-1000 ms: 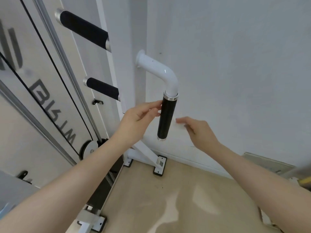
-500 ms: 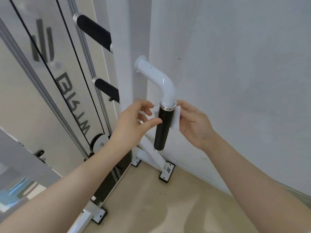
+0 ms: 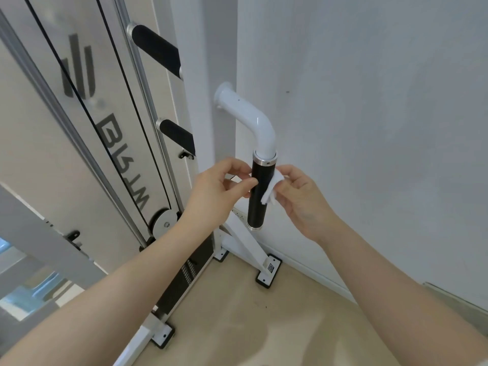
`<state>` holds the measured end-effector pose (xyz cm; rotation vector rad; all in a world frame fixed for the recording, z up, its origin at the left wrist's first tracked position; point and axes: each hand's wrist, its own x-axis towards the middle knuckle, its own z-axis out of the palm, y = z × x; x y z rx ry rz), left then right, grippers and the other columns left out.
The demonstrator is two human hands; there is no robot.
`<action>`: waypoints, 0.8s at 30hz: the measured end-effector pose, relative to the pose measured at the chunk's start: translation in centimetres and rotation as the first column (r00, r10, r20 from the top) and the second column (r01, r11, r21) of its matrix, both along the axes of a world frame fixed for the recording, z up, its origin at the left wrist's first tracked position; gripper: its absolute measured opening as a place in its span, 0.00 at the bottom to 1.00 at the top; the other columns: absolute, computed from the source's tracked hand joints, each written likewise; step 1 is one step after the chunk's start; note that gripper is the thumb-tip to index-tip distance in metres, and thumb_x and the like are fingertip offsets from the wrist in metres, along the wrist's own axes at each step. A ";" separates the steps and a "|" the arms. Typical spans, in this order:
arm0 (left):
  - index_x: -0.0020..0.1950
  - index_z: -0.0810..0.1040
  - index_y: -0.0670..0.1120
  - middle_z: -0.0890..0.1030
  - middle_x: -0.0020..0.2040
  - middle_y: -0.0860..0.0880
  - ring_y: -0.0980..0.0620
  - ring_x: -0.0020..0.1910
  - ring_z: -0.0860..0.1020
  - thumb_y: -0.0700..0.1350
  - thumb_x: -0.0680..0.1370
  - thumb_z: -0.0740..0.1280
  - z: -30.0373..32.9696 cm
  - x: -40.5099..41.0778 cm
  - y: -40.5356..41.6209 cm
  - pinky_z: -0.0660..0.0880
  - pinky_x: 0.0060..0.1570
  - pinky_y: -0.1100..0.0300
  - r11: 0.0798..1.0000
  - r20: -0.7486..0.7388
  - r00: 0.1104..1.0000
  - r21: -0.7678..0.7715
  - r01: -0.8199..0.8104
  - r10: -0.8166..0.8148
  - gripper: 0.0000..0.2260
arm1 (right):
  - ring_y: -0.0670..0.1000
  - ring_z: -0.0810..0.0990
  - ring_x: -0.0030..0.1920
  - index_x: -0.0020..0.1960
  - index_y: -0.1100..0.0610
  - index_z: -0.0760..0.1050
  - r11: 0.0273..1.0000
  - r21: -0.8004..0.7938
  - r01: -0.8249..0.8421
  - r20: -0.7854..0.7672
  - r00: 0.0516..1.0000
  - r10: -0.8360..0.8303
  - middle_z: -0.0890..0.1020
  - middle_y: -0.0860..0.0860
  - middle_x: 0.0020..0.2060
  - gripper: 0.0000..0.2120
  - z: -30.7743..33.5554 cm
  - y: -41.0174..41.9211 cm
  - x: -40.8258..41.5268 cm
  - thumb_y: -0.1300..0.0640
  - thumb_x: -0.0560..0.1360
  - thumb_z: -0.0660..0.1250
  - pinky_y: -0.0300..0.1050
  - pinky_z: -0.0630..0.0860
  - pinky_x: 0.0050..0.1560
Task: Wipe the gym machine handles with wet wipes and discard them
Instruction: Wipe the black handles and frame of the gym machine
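A black handle grip (image 3: 257,207) hangs upright from a bent white tube (image 3: 253,120) on the gym machine. My right hand (image 3: 301,199) pinches a crumpled white wet wipe (image 3: 272,190) against the grip's right side, near its top. My left hand (image 3: 219,188) is at the grip's left side, thumb and curled fingers pinching at its edge. The wipe runs behind the grip toward those fingertips, and that end is hidden. Two more black handles, an upper handle (image 3: 155,48) and a lower handle (image 3: 177,136), stick out of the machine frame higher up on the left.
A white wall (image 3: 369,128) stands close behind the grip on the right. The machine's cables and pulley (image 3: 165,223) are on the left. Its white foot brackets (image 3: 268,270) rest on the beige floor (image 3: 250,326) below.
My right hand came in from the right and now bunches the wipe against the grip. My left hand stayed at the grip's left side. The view shifted left and downward.
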<state>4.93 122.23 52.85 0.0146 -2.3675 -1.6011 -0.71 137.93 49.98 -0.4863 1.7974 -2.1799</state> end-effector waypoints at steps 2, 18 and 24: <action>0.41 0.77 0.48 0.82 0.39 0.53 0.60 0.35 0.80 0.42 0.74 0.70 0.0 -0.3 0.2 0.73 0.38 0.69 1.000 0.003 1.000 0.001 -0.019 0.019 0.03 | 0.60 0.81 0.51 0.54 0.61 0.76 0.996 0.063 0.059 -0.024 0.998 -0.057 0.83 0.59 0.48 0.11 0.4 0.1 0.2 0.69 0.73 0.64 0.52 0.75 0.60; 0.47 0.79 0.54 0.82 0.45 0.59 0.61 0.41 0.80 0.43 0.74 0.70 0.6 -1.2 -0.4 0.73 0.44 0.73 0.999 0.026 0.998 -0.013 0.049 -0.049 0.06 | 0.46 0.81 0.52 0.58 0.53 0.74 0.953 0.082 0.291 -0.195 0.943 -0.271 0.83 0.51 0.51 0.19 -0.3 -1.7 1.7 0.70 0.71 0.68 0.38 0.76 0.55; 0.46 0.78 0.54 0.80 0.42 0.62 0.70 0.35 0.77 0.44 0.74 0.70 0.8 -1.7 -1.2 0.70 0.39 0.79 0.988 0.040 0.990 -0.073 0.136 -0.133 0.06 | 0.48 0.81 0.52 0.56 0.50 0.75 0.873 0.370 0.317 -0.142 0.948 -0.285 0.82 0.48 0.50 0.19 -4.3 -1.9 3.1 0.66 0.69 0.72 0.49 0.75 0.60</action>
